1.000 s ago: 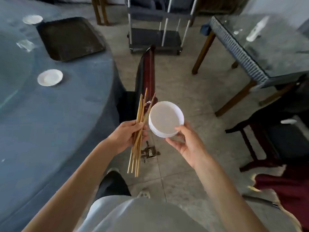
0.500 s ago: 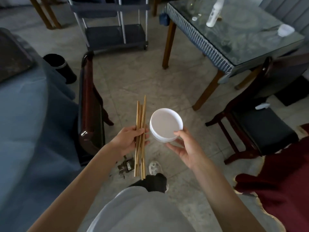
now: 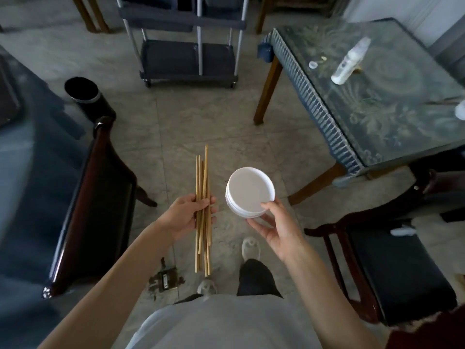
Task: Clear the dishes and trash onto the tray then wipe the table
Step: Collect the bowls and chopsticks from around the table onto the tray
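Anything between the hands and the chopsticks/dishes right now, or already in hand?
Nothing in between: the left hand already grips the chopsticks, and the right hand holds the stacked white dishes from below, thumb on the rim. The tray is not in view, so that path can't be judged.

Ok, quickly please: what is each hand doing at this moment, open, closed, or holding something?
Left hand: closed around a bundle of chopsticks.
Right hand: holding a stack of small white dishes by its near edge.
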`<state>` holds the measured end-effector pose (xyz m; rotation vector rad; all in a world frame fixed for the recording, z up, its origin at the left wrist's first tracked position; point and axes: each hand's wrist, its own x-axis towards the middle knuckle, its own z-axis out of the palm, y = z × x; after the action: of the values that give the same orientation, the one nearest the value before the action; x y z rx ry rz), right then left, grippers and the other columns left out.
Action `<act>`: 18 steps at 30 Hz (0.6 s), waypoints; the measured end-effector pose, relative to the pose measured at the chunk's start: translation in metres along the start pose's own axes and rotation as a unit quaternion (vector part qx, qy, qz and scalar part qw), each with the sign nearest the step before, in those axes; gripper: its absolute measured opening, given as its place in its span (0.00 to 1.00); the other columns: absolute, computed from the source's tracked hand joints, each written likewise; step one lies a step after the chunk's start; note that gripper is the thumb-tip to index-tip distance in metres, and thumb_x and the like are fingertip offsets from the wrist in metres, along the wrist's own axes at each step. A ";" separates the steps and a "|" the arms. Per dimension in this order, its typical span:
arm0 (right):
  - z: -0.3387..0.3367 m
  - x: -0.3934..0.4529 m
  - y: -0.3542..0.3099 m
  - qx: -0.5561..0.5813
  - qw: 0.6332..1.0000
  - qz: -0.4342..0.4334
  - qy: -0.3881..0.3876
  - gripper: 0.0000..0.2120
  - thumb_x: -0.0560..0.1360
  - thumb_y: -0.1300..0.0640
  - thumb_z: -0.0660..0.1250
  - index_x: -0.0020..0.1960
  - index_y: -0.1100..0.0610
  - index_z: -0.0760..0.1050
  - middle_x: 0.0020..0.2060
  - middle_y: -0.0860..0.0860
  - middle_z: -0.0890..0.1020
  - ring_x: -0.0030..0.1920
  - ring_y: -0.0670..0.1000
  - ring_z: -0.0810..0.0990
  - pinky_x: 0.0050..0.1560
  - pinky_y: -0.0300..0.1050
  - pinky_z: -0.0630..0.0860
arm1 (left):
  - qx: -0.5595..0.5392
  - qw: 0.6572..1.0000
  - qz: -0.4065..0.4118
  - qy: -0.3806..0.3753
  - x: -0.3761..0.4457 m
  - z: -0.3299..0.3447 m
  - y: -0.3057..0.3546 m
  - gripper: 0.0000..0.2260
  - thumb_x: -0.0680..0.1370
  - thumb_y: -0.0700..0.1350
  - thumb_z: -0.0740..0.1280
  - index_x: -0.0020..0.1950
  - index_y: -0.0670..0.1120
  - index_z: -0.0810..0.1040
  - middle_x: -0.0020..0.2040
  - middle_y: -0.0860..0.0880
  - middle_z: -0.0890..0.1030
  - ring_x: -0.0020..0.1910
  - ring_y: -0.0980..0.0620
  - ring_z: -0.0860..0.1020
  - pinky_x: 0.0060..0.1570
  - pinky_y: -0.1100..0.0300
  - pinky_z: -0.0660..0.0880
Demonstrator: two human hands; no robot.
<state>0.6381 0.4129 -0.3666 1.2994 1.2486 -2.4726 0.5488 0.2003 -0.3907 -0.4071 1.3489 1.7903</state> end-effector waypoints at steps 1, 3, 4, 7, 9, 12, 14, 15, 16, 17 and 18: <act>0.008 0.017 -0.012 -0.010 1.000 0.006 -0.005 0.17 0.79 0.64 0.68 0.65 0.52 0.80 0.65 0.59 0.77 0.67 0.57 0.78 0.53 0.55 0.86 | -0.005 1.000 0.005 0.007 0.014 -0.002 0.012 0.11 0.85 0.37 0.60 0.65 0.35 0.76 0.44 0.43 0.81 0.45 0.48 0.82 0.51 0.49 0.82; 0.026 0.053 -0.037 -0.037 0.999 0.022 -0.014 0.16 0.79 0.64 0.67 0.65 0.52 0.80 0.66 0.61 0.76 0.69 0.59 0.77 0.56 0.58 0.85 | -0.030 0.999 0.010 0.021 0.042 -0.006 0.036 0.10 0.85 0.38 0.60 0.63 0.37 0.77 0.43 0.44 0.82 0.44 0.48 0.83 0.46 0.52 0.84; 0.036 0.072 -0.051 -0.052 0.998 0.028 -0.023 0.17 0.79 0.65 0.67 0.65 0.52 0.80 0.67 0.61 0.76 0.69 0.60 0.77 0.56 0.59 0.85 | -0.046 0.998 0.015 0.028 0.056 -0.008 0.048 0.09 0.84 0.38 0.61 0.62 0.37 0.77 0.43 0.44 0.82 0.43 0.49 0.83 0.45 0.52 0.84; 0.066 0.134 -0.089 -0.083 0.994 0.048 -0.051 0.17 0.78 0.66 0.67 0.64 0.52 0.80 0.66 0.61 0.78 0.67 0.59 0.79 0.48 0.53 0.87 | -0.081 0.994 0.046 0.054 0.102 -0.014 0.083 0.10 0.84 0.38 0.62 0.64 0.37 0.76 0.46 0.44 0.81 0.47 0.48 0.82 0.50 0.50 0.82; 0.090 0.170 -0.112 -0.098 0.992 0.051 -0.067 0.17 0.78 0.67 0.67 0.63 0.53 0.80 0.66 0.61 0.78 0.67 0.57 0.79 0.44 0.51 0.87 | -0.109 0.990 0.066 0.064 0.126 -0.015 0.106 0.11 0.84 0.37 0.62 0.65 0.37 0.75 0.47 0.45 0.81 0.47 0.49 0.81 0.53 0.49 0.82; 0.136 0.227 -0.150 -0.148 0.981 0.084 -0.088 0.16 0.78 0.67 0.66 0.63 0.54 0.79 0.67 0.60 0.78 0.67 0.57 0.78 0.43 0.50 0.87 | -0.181 0.974 0.079 0.114 0.155 -0.017 0.147 0.09 0.84 0.37 0.62 0.63 0.37 0.75 0.46 0.45 0.81 0.46 0.49 0.82 0.53 0.48 0.82; 0.169 0.256 -0.170 -0.178 0.971 0.106 -0.117 0.17 0.78 0.66 0.67 0.64 0.53 0.80 0.67 0.59 0.78 0.68 0.57 0.78 0.43 0.49 0.86 | -0.211 0.962 0.094 0.147 0.169 -0.022 0.168 0.11 0.83 0.37 0.63 0.64 0.36 0.75 0.46 0.44 0.82 0.46 0.49 0.83 0.51 0.49 0.82; 0.185 0.270 -0.177 -0.194 0.965 0.119 -0.131 0.18 0.78 0.66 0.67 0.65 0.53 0.80 0.66 0.59 0.78 0.67 0.57 0.78 0.43 0.50 0.86 | -0.228 0.955 0.101 0.163 0.174 -0.026 0.177 0.12 0.83 0.38 0.64 0.65 0.36 0.75 0.46 0.44 0.82 0.46 0.48 0.83 0.51 0.49 0.82; 0.201 0.283 -0.183 -0.215 0.958 0.128 -0.144 0.18 0.78 0.66 0.68 0.65 0.52 0.80 0.66 0.58 0.78 0.67 0.57 0.78 0.44 0.50 0.86 | -0.245 0.946 0.109 0.182 0.178 -0.031 0.184 0.12 0.83 0.38 0.64 0.65 0.36 0.75 0.46 0.44 0.82 0.46 0.48 0.83 0.53 0.48 0.82; 0.218 0.295 -0.187 -0.235 0.950 0.132 -0.156 0.19 0.77 0.66 0.68 0.66 0.52 0.80 0.65 0.58 0.79 0.66 0.56 0.78 0.44 0.51 0.86 | -0.260 0.937 0.116 0.200 0.181 -0.035 0.190 0.12 0.83 0.38 0.64 0.65 0.36 0.76 0.46 0.44 0.82 0.46 0.48 0.83 0.55 0.45 0.81; 0.236 0.307 -0.188 -0.252 0.943 0.137 -0.170 0.19 0.77 0.66 0.68 0.66 0.52 0.80 0.65 0.58 0.79 0.65 0.56 0.79 0.45 0.52 0.86 | -0.271 0.930 0.122 0.217 0.184 -0.041 0.195 0.11 0.83 0.38 0.64 0.64 0.37 0.76 0.46 0.44 0.82 0.46 0.47 0.82 0.58 0.43 0.80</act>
<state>0.2117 0.4604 -0.3971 0.8080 1.3721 -1.9001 0.2789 0.2275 -0.4080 -1.0223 1.2046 2.3816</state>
